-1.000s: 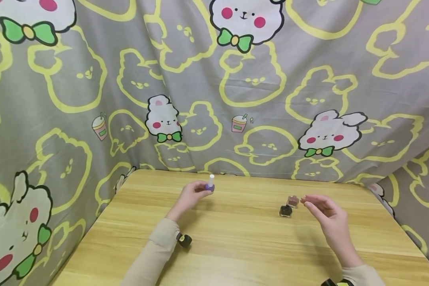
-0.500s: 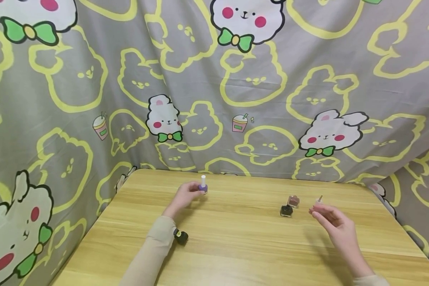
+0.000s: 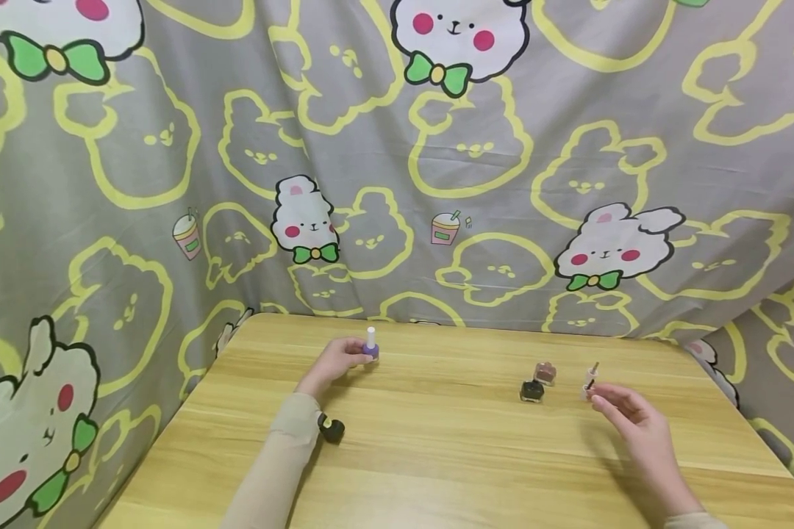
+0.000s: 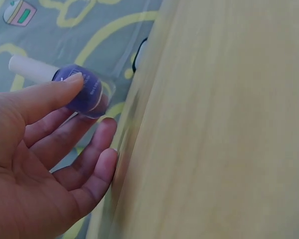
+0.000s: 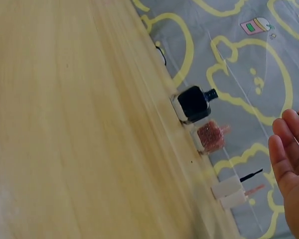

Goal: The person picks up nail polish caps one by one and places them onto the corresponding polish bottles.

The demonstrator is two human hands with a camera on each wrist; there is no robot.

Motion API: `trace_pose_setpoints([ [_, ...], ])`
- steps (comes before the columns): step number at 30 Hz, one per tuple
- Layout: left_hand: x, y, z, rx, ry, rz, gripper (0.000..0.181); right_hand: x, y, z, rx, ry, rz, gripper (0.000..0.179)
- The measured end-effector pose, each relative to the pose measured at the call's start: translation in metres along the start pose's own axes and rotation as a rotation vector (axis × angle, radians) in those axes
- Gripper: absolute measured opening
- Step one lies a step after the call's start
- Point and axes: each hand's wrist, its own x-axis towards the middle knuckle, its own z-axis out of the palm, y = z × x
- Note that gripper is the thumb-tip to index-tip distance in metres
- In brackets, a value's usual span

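Note:
My left hand [image 3: 336, 361] pinches a purple nail polish bottle [image 4: 84, 92] with a white cap, thumb on one side and fingers on the other. The bottle stands roughly upright near the far left of the table. On the right, my right hand [image 3: 635, 422] has its fingers loosely bent, with nothing seen between them. Just beyond its fingertips, two white nail polish caps [image 5: 228, 186] stand on the table with their brushes pointing up, one dark and one pinkish. In the right wrist view the fingers are apart from the caps. Left of them are two uncapped bottles, one black [image 3: 532, 391], one glittery pink [image 3: 545, 373].
The wooden table [image 3: 437, 441] reaches back to a grey curtain [image 3: 370, 162] printed with yellow outlines and white rabbits. Both uncapped bottles stand close together, the black one nearer the person. Each wrist carries a camera.
My left hand has moved left with the purple bottle. My right hand has drawn right and nearer the person, away from the uncapped bottles, and both upturned caps have come into view.

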Motion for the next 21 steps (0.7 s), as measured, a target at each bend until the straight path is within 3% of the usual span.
trace_pose_setpoints([
  [9, 0.010, -0.004, -0.001, 0.007, -0.015, -0.074, 0.030, 0.004, 0.009, -0.008, 0.054, 0.039, 0.026, 0.024],
  [21, 0.021, -0.007, -0.002, 0.002, -0.044, -0.111, 0.034, 0.009, 0.018, -0.013, 0.147, 0.063, 0.035, 0.019],
])
